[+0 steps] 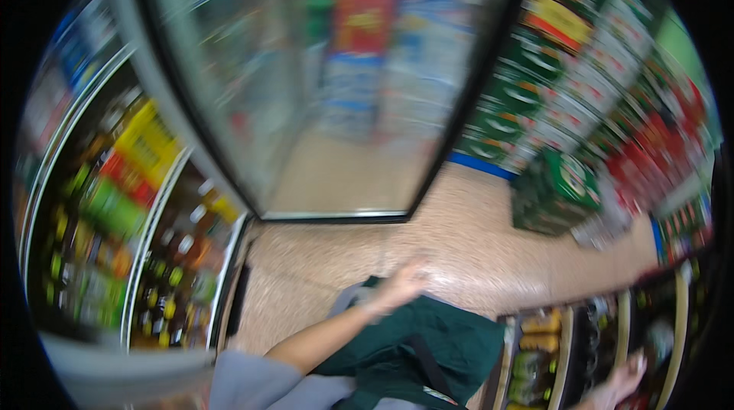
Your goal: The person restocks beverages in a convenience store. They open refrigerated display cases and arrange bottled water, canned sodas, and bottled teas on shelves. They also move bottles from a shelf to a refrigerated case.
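My left hand (406, 282) hangs in front of my body, over a dark green apron (424, 335). It is blurred by motion, and I see nothing in it. At the lower right my right hand (626, 374) is beside a shelf rack (567, 352) of bottles and packs. A clear container (659, 336), perhaps a bottle, is close to its fingertips; whether they touch is unclear. Something pale shows at those fingertips, too blurred to name. Ahead, a glass cooler door (338, 186) with a black frame stands swung out over the floor.
On the left, an open cooler holds bottled drinks (166, 301) and a yellow sign (148, 143) on wire-edged shelves. Green and white beer cartons (516, 89) are stacked at right. A green carton (550, 195) sits on the tan floor (459, 243), next to a clear plastic bag (602, 229).
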`<action>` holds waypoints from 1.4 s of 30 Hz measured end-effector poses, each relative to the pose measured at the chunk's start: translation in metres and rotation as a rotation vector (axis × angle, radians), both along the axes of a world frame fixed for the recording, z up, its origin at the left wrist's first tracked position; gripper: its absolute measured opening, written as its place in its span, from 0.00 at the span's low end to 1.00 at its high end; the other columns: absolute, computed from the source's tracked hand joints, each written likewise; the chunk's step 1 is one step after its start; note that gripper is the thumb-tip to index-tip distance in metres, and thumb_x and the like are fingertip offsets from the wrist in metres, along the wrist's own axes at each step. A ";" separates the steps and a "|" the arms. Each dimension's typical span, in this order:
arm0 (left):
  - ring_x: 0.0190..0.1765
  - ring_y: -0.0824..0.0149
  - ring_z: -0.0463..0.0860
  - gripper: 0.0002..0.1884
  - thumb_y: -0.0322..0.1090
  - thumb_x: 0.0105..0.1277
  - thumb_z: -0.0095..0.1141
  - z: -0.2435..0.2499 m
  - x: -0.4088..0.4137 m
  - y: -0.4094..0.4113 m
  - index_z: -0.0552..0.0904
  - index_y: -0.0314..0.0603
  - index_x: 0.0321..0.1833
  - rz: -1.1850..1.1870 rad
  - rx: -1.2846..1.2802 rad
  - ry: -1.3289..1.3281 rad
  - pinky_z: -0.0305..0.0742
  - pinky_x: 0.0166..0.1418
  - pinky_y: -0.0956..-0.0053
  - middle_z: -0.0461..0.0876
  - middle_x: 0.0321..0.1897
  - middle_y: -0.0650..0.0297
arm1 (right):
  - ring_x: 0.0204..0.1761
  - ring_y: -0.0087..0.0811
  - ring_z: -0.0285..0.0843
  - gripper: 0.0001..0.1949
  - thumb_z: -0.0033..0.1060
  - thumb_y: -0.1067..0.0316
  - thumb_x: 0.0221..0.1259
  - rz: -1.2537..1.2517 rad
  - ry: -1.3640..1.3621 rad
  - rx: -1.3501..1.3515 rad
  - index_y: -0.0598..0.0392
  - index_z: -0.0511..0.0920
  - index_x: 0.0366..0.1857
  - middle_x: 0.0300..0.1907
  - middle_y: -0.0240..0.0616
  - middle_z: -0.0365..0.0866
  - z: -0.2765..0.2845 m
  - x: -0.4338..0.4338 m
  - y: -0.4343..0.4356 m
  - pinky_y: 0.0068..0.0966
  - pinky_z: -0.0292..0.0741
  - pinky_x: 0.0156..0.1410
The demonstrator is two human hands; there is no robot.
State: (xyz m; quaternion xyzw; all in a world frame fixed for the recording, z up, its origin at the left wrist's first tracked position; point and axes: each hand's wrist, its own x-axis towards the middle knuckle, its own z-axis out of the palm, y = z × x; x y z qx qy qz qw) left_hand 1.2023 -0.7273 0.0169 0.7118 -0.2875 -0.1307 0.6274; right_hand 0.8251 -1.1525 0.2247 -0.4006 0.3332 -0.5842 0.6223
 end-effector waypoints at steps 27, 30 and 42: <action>0.76 0.51 0.62 0.45 0.66 0.67 0.55 0.033 0.024 0.145 0.61 0.38 0.76 0.407 -0.426 0.521 0.60 0.79 0.60 0.62 0.74 0.46 | 0.28 0.21 0.74 0.33 0.62 0.57 0.63 1.263 0.520 0.166 0.70 0.67 0.67 0.43 0.42 0.78 -0.092 0.292 0.341 0.12 0.65 0.21; 0.71 0.54 0.71 0.30 0.46 0.73 0.54 0.038 0.064 0.237 0.68 0.34 0.71 0.776 0.031 0.297 0.67 0.75 0.60 0.70 0.69 0.48 | 0.26 0.22 0.75 0.31 0.59 0.62 0.65 1.369 0.584 0.163 0.72 0.66 0.67 0.36 0.42 0.79 -0.110 0.322 0.371 0.14 0.64 0.20; 0.61 0.44 0.79 0.20 0.22 0.64 0.45 -0.004 0.156 0.451 0.75 0.35 0.60 1.056 1.051 0.041 0.75 0.65 0.57 0.74 0.61 0.40 | 0.16 0.21 0.69 0.27 0.59 0.67 0.66 1.554 0.946 0.177 0.68 0.69 0.67 0.27 0.40 0.80 -0.171 0.357 0.441 0.16 0.62 0.19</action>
